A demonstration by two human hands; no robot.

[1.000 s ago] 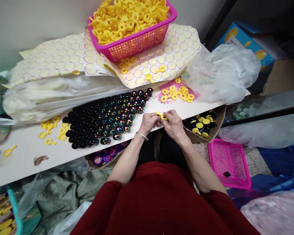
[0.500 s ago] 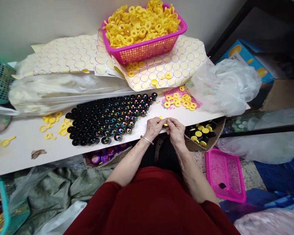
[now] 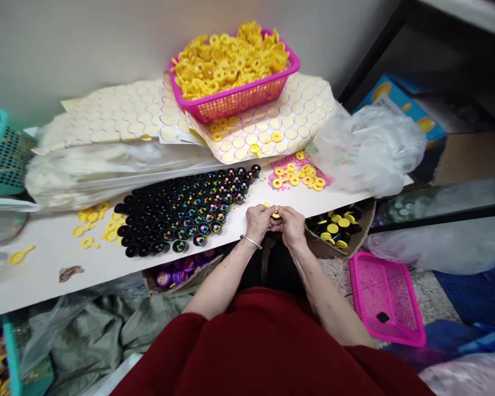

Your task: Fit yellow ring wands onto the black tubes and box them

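Soft indoor light, mild overall blur, wide-angle stretch at edges.
Tabletop [image 3: 49,231] is lit fairly evenly, light direction can't be told; black cups [image 3: 150,212] are merged into near-black toward the left; pale sheen is caught on plastic bag [image 3: 388,143]; recess [image 3: 457,71] at upper right is sunk in shadow; pink bundle [image 3: 470,379] is smeared; small yellow piece [image 3: 276,213] is poorly resolved.

From afar I saw yellow on the small held piece [image 3: 276,215], black on the cups [image 3: 185,209], bright-flecked toward the right, magenta on the far basket [image 3: 247,99], and red-outlined cream circles across the pale sheets [image 3: 299,121].
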